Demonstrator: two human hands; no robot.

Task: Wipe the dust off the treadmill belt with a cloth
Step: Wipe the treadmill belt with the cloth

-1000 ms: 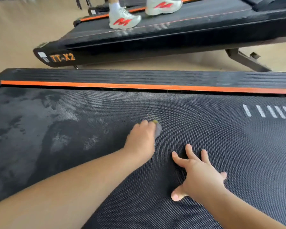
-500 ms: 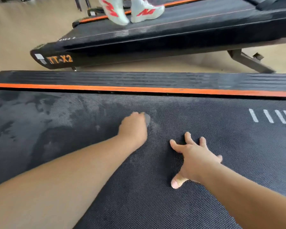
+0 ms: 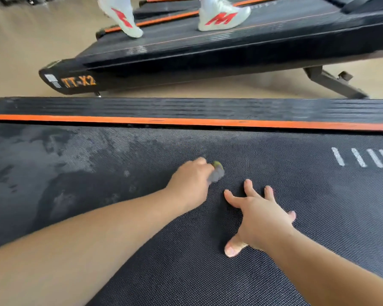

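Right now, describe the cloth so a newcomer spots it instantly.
Find the near treadmill's dark textured belt, below the orange side stripe. Mid-belt, the left hand grips a small bunched grey cloth with a yellow-green edge. The right hand beside it lies flat, holding nothing.

Treadmill belt (image 3: 274, 151): black-grey, fine dotted weave, pale grey dust blotches (image 3: 75, 151) toward the left, short white dashes (image 3: 358, 157) at the right. Side rail (image 3: 186, 107): black, ribbed, edged by an orange stripe (image 3: 186, 121); cloth (image 3: 217, 172): grey with a yellow-green edge. Neighbouring treadmill (image 3: 186, 69): black, orange "TT-X2" lettering (image 3: 79, 81); shoes (image 3: 221, 17): white with red marks; floor (image 3: 20, 51): beige.
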